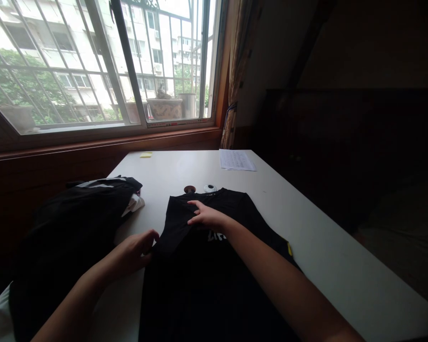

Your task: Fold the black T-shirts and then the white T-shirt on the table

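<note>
A black T-shirt (192,285) with white lettering on its chest lies spread on the white table (306,228), collar toward the window. My left hand (137,248) pinches the shirt's left edge near the shoulder between thumb and fingers. Over the upper chest, just below the collar, my right hand (209,216) has its thumb and fingers apart. Its forearm crosses the shirt and covers part of the lettering. A small yellow mark shows at the shirt's right edge.
A pile of dark clothes (71,223) with white pieces lies along the table's left side. Beyond the collar sit a brown round object (189,189) and a white round one (210,188). Papers (237,160) and a yellow note (146,155) lie near the far edge, below a barred window.
</note>
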A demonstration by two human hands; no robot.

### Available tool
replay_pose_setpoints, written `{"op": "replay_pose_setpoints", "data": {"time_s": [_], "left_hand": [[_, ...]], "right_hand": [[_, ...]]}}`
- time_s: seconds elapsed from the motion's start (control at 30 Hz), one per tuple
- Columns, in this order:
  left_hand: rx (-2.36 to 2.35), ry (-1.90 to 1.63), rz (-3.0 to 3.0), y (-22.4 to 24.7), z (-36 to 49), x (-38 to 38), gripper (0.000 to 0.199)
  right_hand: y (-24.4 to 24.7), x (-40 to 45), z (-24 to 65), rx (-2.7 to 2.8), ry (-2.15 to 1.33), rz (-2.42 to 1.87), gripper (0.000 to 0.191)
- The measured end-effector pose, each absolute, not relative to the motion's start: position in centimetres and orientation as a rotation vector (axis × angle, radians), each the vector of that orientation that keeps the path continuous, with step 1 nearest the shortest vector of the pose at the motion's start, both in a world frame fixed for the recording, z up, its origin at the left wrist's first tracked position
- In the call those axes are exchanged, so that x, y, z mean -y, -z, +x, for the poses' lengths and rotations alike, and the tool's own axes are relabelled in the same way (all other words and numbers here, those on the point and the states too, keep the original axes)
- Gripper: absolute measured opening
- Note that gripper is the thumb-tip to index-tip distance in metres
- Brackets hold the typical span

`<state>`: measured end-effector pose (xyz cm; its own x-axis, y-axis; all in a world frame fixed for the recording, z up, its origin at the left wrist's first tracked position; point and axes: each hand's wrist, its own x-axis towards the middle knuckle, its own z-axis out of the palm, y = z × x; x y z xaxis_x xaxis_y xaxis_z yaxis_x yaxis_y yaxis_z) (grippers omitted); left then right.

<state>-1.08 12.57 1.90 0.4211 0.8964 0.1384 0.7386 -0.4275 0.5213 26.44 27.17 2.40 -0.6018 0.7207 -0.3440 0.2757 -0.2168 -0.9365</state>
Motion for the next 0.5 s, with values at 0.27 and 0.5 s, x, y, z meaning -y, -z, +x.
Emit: {"op": "replay_pose_setpoints", "data": {"time_s": [0.27, 0.5], "left_hand": [[-1.380, -0.526, 2.330, -2.8, -0.2, -12.3, 0.019], [-1.385, -0.510, 2.358, -3.0, -0.1, -12.1, 0.018]], "right_hand": [[-2.3, -29.5, 24.5, 2.256, -0.991, -1.219, 0.038], [-1.6, -31.9, 19.4, 2.268, -0.960, -1.137, 0.040]]}}
